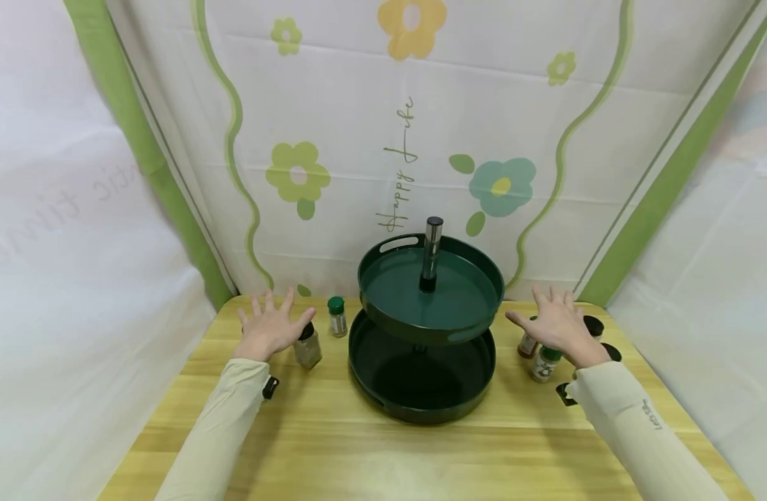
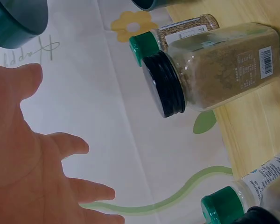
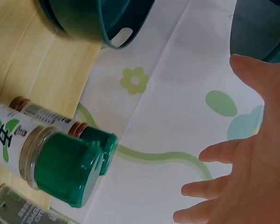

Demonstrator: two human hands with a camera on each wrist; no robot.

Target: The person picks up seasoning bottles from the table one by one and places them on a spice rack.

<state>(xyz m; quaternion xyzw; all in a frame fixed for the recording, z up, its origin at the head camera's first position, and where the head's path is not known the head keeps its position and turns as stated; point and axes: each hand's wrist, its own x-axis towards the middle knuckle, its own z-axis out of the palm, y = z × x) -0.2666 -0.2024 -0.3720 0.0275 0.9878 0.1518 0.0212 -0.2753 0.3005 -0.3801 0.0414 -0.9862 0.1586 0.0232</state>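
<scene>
1. Plainly, a knock is the first hazard: the left hand (image 1: 267,330) spreads close to the large jar (image 1: 307,353), which stands at nine o'clock from the two-tier tray (image 1: 415,330). A hasty sweep of the thumb towards three o'clock could tip that jar into the small green-capped jar (image 1: 337,321), just beyond it towards one o'clock.
2. Crowding is the likelier trouble at three to four o'clock from the tray. Around the right hand (image 1: 562,325) stand a white-labelled jar (image 1: 545,367), a reddish jar (image 1: 527,346) and black-lidded jars (image 1: 593,325), so near one another that a clumsy reach for one might topple its neighbour onto the counter (image 1: 383,459).
3. Height matters too: the upper tier (image 1: 392,296) hangs over the lower tier (image 1: 421,390), and a forearm crossing at six o'clock too high could clip the raised rim and jolt the stand.
4. As for the left fingers (image 2: 91,189), they are straight and fanned wide, holding nothing; the left wrist view shows a gap between them and the large jar.
5. Likewise, the right fingers (image 3: 205,188) are splayed and bare, apart from the jars in the right wrist view, with no contact showing.
</scene>
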